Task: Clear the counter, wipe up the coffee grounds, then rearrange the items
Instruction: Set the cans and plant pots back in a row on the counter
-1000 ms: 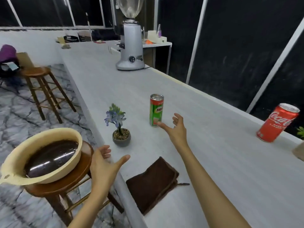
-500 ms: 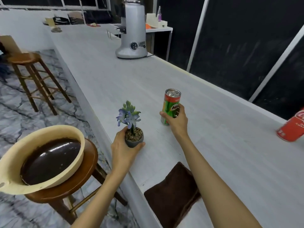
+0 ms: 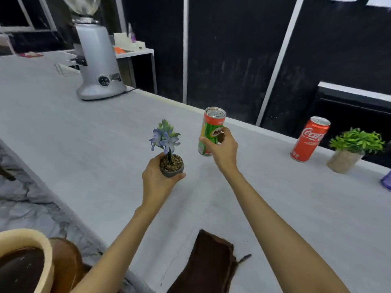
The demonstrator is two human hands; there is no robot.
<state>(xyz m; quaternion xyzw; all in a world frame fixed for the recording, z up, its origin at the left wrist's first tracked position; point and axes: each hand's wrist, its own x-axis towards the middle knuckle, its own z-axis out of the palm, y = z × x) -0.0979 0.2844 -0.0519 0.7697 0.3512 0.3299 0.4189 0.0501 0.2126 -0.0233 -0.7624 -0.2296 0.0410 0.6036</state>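
My left hand [image 3: 156,182] grips a small grey pot with a blue flower [image 3: 169,153], held over the middle of the grey counter [image 3: 84,144]. My right hand [image 3: 224,149] is wrapped around a tall green Milo can [image 3: 209,130], which tilts slightly and looks lifted off the counter. A folded brown cloth [image 3: 209,265] lies at the counter's near edge below my arms. A red Coca-Cola can [image 3: 309,140] and a green plant in a beige pot [image 3: 349,151] stand near the far right edge.
A silver coffee grinder [image 3: 97,66] stands at the back left of the counter. A cream basin of dark liquid [image 3: 25,263] rests on a wooden stool [image 3: 65,265] at the lower left, off the counter. A purple object [image 3: 386,180] peeks in at the right edge.
Both hands went from open and reaching to gripping: the left closed on the flower pot, the right on the Milo can. Both objects have since moved rightward and away from the near edge.
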